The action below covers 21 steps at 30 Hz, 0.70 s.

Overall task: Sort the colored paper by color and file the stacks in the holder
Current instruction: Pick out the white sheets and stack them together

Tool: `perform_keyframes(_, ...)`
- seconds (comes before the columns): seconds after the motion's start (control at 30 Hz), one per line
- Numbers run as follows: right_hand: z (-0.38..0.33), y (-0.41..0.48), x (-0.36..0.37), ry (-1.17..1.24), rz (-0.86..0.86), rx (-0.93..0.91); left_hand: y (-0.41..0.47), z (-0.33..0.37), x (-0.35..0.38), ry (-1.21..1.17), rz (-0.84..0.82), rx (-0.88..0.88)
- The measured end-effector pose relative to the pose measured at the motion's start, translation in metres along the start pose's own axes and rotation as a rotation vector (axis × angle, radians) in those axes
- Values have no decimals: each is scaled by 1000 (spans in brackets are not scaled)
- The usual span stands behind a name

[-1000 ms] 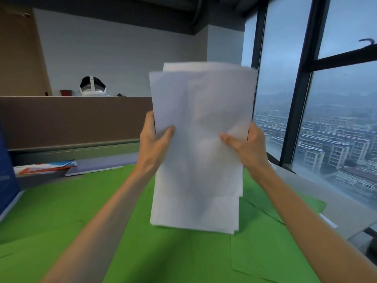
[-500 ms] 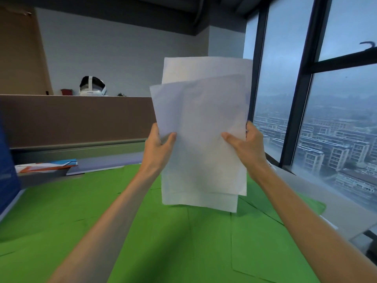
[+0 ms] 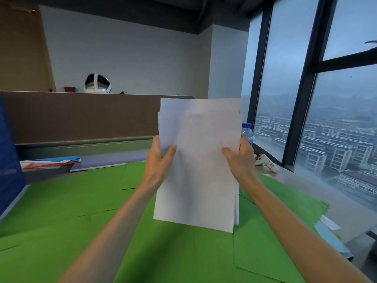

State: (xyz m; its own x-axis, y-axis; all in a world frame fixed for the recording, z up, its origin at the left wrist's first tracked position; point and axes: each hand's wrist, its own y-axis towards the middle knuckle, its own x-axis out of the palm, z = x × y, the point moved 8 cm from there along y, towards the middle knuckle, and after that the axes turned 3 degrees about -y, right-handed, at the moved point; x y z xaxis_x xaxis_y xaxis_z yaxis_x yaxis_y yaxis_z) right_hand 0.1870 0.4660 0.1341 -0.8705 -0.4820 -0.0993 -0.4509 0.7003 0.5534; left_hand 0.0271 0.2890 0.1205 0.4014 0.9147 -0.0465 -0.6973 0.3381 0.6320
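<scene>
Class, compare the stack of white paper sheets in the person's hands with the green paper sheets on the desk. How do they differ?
The stack of white paper sheets is held upright by the left hand and right hand; the green paper sheets lie flat on the grey desk. The white stack is gathered, edges roughly aligned; the green sheets are spread out, overlapping. Both are plain paper.

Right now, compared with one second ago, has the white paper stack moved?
Yes. The white paper stack went down: its top edge, earlier well above the top of the brown partition, now lies just below it.
</scene>
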Motion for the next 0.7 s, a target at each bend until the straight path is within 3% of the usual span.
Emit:
perform_keyframes(0.2,-17,-2,-2,25,33,-84,2,15,-10,-42,95,47)
perform_keyframes(0.33,26,-23,7,31,-10,51,-21,-23,-5,95,37,-109)
perform_keyframes(0.5,35,-20,8,-9,-27,104,-27,-15,-8,85,67,-34)
perform_keyframes(0.7,49,-50,7,17,-28,155,-56,-25,13,74,-99,-123)
